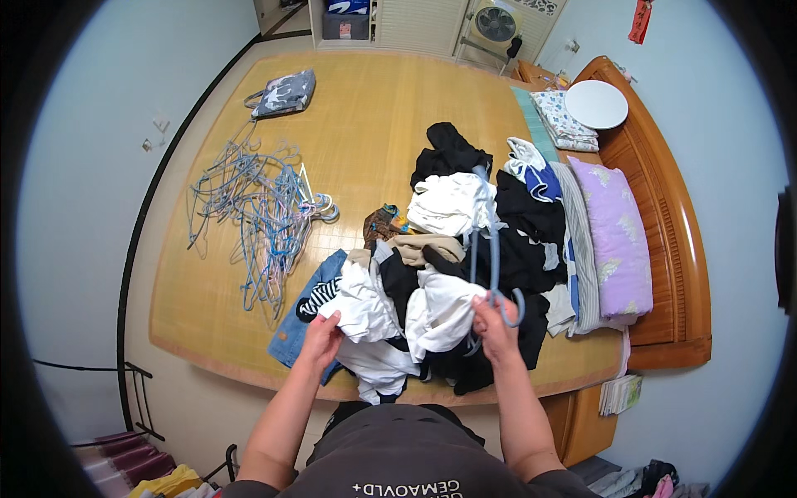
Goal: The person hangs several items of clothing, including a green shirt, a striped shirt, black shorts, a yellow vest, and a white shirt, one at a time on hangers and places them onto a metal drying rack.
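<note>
My left hand point(324, 339) pinches the edge of a bunched white garment point(364, 305). In my right hand point(498, 324) are the corner of a white cloth point(439, 308) and a light-blue clothes hanger point(495, 255), its hook by my wrist. Black fabric point(400, 283) lies between the two white parts; whether they belong to one garment I cannot tell. Beneath and around both hands spreads a heap of clothes: blue jeans point(286, 333), a black-and-white striped piece point(320, 295), a beige garment point(429, 249), a white pile point(451, 202) and black clothes point(529, 205).
A tangle of hangers point(261, 211) lies on the left of the mat-covered bed point(361, 93), with a grey bag point(286, 93) beyond it. A purple pillow point(613, 236) rests by the wooden headboard point(679, 261). A box fan point(495, 23) stands past the far edge.
</note>
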A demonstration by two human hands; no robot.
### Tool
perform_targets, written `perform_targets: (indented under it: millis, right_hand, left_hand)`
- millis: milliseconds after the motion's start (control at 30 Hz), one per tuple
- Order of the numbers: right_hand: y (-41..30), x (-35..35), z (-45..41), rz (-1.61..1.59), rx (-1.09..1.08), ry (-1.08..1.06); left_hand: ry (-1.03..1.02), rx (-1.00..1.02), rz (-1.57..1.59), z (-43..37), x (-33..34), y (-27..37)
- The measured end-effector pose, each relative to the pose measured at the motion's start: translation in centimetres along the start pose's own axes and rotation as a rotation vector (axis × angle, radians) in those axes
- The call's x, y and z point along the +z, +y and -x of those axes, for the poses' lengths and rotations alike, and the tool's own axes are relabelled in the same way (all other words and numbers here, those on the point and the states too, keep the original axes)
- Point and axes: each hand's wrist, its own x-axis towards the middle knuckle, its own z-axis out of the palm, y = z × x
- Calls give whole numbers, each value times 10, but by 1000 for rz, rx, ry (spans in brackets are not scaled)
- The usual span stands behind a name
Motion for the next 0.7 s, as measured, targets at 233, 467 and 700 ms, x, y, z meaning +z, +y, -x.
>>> perform_targets:
  millis: [233,467,700]
  right_hand:
    - [-78,-9,13,-119,-207,-41]
    - [-119,-9,33,-282,-283,-170]
    - [-131,-7,56,-396,-306,-265]
  left_hand:
    - [324,-7,-356,9,3,-20]
    - [244,137,-1131,12,23,-76]
    - [-392,413,-746,-16,88,-94]
